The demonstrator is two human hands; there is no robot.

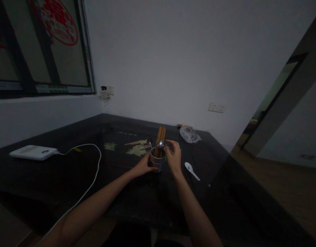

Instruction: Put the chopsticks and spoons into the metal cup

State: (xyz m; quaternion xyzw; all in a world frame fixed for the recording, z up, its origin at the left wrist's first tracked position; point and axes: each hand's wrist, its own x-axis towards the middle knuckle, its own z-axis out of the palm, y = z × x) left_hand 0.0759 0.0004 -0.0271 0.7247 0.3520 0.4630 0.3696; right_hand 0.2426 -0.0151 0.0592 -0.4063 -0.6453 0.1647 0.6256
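A small metal cup [158, 161] stands on the dark table [70, 171], holding wooden chopsticks [160, 140] and a metal spoon [149, 141]. My left hand [144, 166] wraps around the cup's left side and steadies it. My right hand [173, 156] is closed in a pinch on a second metal spoon [160, 145], whose bowl sits just above the cup's rim. A white ceramic spoon [191, 170] lies on the table just right of my right hand.
A white flat device [33, 152] lies at the left with a white cable [92, 171] curving toward me. A crumpled clear plastic bag [189, 134] sits at the back by the wall. Wall sockets [216, 107] are behind; the table's right edge borders an open doorway.
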